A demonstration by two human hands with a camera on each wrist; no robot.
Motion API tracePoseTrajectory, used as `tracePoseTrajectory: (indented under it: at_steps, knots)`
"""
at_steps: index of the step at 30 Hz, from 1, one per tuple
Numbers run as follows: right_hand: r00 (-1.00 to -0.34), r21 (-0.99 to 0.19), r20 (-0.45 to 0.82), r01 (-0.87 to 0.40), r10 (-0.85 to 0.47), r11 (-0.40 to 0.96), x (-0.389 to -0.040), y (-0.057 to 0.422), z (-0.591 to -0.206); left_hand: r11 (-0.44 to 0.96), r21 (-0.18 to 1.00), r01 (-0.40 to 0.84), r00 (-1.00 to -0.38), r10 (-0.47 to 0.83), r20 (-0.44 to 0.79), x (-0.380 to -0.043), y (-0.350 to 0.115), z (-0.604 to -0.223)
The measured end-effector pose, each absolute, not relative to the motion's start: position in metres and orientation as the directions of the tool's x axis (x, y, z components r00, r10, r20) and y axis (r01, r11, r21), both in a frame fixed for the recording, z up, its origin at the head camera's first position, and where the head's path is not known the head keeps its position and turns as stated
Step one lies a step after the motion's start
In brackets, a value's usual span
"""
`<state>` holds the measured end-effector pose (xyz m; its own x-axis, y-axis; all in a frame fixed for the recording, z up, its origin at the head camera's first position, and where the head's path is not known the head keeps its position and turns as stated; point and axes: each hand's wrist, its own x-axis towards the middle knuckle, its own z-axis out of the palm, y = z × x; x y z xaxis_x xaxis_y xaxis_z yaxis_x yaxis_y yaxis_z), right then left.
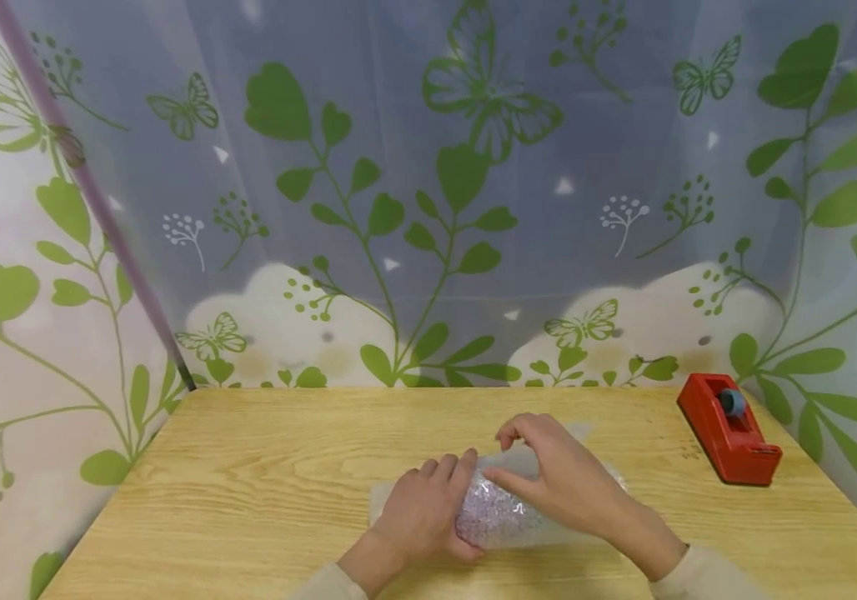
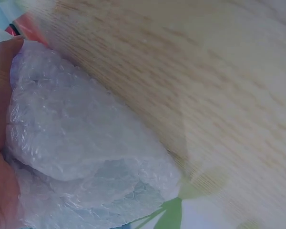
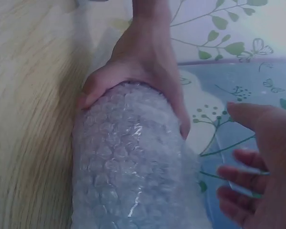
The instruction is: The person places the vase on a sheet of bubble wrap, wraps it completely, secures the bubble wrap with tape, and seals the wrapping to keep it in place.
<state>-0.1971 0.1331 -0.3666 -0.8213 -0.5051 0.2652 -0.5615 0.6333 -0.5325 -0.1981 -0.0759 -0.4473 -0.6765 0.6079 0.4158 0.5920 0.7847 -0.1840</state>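
Observation:
A roll of clear bubble wrap [image 1: 499, 512] lies on the wooden table, a pinkish-purple tint showing through its layers. My left hand [image 1: 428, 507] grips the roll near its left end, thumb on the near side and fingers over the far side. From the right wrist view, that left hand [image 3: 145, 62] spans the top of the roll [image 3: 128, 152]. My right hand [image 1: 559, 475] is over the roll's right part, fingers loosely bent, nothing held between thumb and fingers. Loose layers of bubble wrap [image 2: 100, 186] fold open at one end in the left wrist view.
A red tape dispenser [image 1: 729, 433] with a roll of tape stands at the table's right side. Behind the wooden table [image 1: 263, 467] hangs a curtain [image 1: 398, 208] printed with leaves and butterflies. A thin pole [image 1: 121, 233] slants down to the table's back left corner.

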Motion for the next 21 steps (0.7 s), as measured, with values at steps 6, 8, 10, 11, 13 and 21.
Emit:
tracePoseTrajectory:
  at_steps: [6,8,10,11,13,21]
  knots:
    - [-0.899,-0.4,0.088,-0.426,-0.428,0.812,-0.21,0.124,-0.389,0.791,-0.188,0.582,-0.686,0.602,0.408,-0.198,-0.076,-0.445]
    - [-0.894,-0.398,0.066,-0.43,-0.443,0.81,-0.211,0.126,-0.397,0.793,-0.17,0.585,-0.693,0.598,0.403,-0.197,-0.075,-0.447]
    - [-0.885,-0.398,0.08,-0.45,-0.458,0.799,-0.21,0.128,-0.403,0.795,-0.156,0.587,-0.699,0.595,0.397,-0.197,-0.075,-0.447]
    - [-0.88,-0.394,0.09,-0.462,-0.467,0.794,-0.21,0.129,-0.405,0.794,-0.15,0.589,-0.701,0.594,0.395,-0.198,-0.075,-0.447]
    - [-0.869,-0.379,0.104,-0.485,-0.484,0.788,-0.21,0.13,-0.407,0.792,-0.137,0.595,-0.7,0.595,0.396,-0.199,-0.075,-0.446]
    - [-0.842,-0.371,0.096,-0.525,-0.531,0.766,-0.212,0.135,-0.412,0.784,-0.072,0.616,-0.714,0.595,0.37,-0.2,-0.074,-0.447]
